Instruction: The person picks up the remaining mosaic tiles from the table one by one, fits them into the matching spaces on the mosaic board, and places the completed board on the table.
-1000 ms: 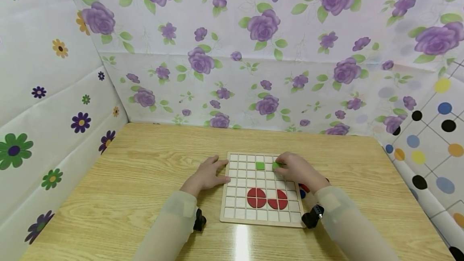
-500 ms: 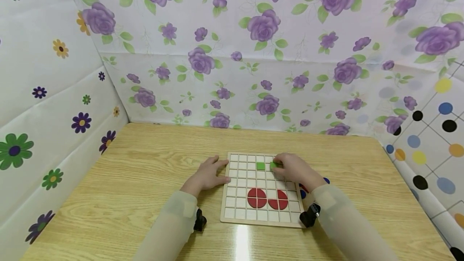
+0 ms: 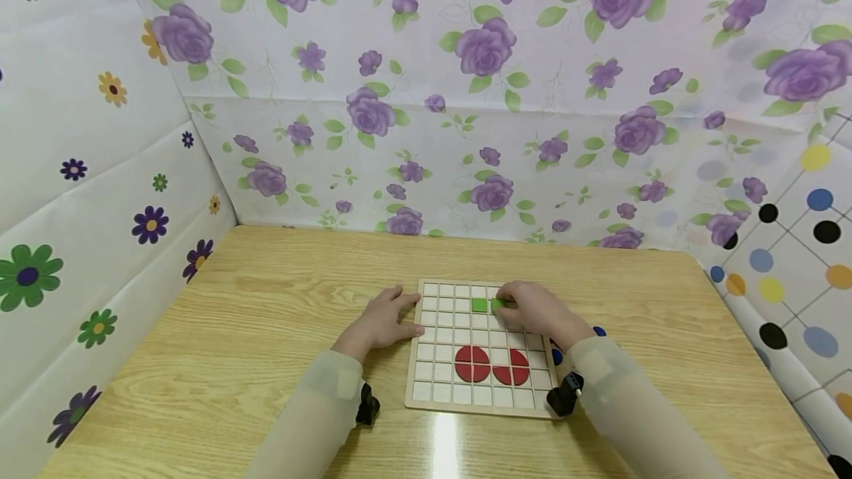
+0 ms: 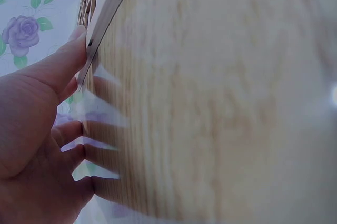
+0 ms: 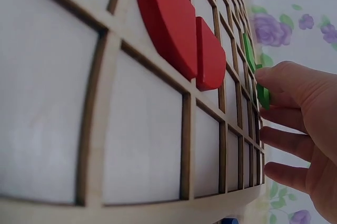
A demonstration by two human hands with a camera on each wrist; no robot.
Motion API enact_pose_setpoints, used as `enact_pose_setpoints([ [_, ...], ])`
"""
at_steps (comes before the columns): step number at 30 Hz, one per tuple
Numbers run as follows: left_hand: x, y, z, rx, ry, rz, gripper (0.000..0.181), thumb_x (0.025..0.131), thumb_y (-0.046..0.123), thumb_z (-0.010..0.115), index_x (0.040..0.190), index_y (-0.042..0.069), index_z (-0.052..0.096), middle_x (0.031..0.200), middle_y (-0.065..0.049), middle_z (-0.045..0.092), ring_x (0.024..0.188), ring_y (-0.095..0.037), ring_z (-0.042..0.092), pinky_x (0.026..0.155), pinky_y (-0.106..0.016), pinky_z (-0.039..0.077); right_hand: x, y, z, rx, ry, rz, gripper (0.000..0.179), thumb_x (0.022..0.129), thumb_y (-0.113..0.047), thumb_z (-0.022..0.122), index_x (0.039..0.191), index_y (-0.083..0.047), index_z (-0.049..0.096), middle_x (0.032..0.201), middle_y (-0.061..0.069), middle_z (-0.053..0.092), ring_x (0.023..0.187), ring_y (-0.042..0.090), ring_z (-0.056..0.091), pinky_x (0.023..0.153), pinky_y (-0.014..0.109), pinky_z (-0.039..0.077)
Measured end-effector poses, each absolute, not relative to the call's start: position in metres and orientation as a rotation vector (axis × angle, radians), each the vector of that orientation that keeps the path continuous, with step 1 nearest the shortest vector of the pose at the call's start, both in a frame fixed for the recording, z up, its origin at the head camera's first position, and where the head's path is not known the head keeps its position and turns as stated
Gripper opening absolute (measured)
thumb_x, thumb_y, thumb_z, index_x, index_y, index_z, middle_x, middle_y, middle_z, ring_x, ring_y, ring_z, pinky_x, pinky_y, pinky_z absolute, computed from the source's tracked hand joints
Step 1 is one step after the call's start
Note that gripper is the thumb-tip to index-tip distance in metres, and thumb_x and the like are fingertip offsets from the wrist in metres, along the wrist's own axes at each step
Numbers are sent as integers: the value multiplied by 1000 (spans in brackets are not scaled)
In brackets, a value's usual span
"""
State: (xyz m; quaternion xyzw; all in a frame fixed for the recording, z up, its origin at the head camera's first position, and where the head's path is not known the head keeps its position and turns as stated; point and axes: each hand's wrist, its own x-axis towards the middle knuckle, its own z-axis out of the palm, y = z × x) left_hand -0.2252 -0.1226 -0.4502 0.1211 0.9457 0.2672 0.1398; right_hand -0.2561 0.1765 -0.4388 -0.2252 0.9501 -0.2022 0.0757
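A square wooden grid board (image 3: 482,412) lies flat on the table. Along its left edge rests my left hand (image 3: 378,321), fingers spread; in the left wrist view the thumb (image 4: 66,58) touches the side of the frame. My right hand (image 3: 538,312) is over the board's upper right part, pinching a green square tile (image 5: 263,92) between thumb and finger. Another green square tile (image 3: 479,305) sits in a cell just left of it. Lower on the board, red quarter pieces form a full disc (image 3: 464,356) and a three-quarter disc (image 3: 518,357).
Blue pieces (image 3: 557,356) lie on the table (image 3: 299,265) by the board's right edge, partly covered by the right forearm. Another blue piece (image 3: 600,331) shows beyond the sleeve. Flowered cloth (image 3: 426,139) hangs behind the table.
My right hand has shifted slightly left with the green tile, closer to the other green tile. The left hand stays in place.
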Motion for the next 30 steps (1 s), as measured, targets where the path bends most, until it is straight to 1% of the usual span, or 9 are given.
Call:
enact_pose_setpoints([
  [3,-225,-122,-450,351,2734,765,67,88,43,64,146,23,39,158,-15,17,146,-37,11,115,-60,13,-256,176,-439,-680,2851,-596,28,90,-27,65,112,-10,67,110,8,68,102,26,64,88,43,51],
  [8,-225,-122,-450,347,2737,757,67,88,43,64,146,23,39,158,-15,17,146,-37,11,115,-60,15,-256,174,-438,-727,2865,-551,28,90,-27,65,111,-9,67,109,9,69,101,27,64,88,44,52],
  [18,-223,-121,-448,341,2738,755,67,88,43,64,146,22,39,158,-15,17,145,-38,12,113,-61,18,-257,171,-438,-724,2884,-485,30,90,-27,65,113,-8,67,110,9,68,102,27,64,87,43,52],
  [30,-223,-121,-447,333,2732,762,66,88,43,64,146,23,38,158,-15,17,145,-38,13,112,-62,20,-256,173,-441,-724,2901,-495,31,89,-26,67,114,-8,67,112,9,68,104,28,64,89,45,51],
])
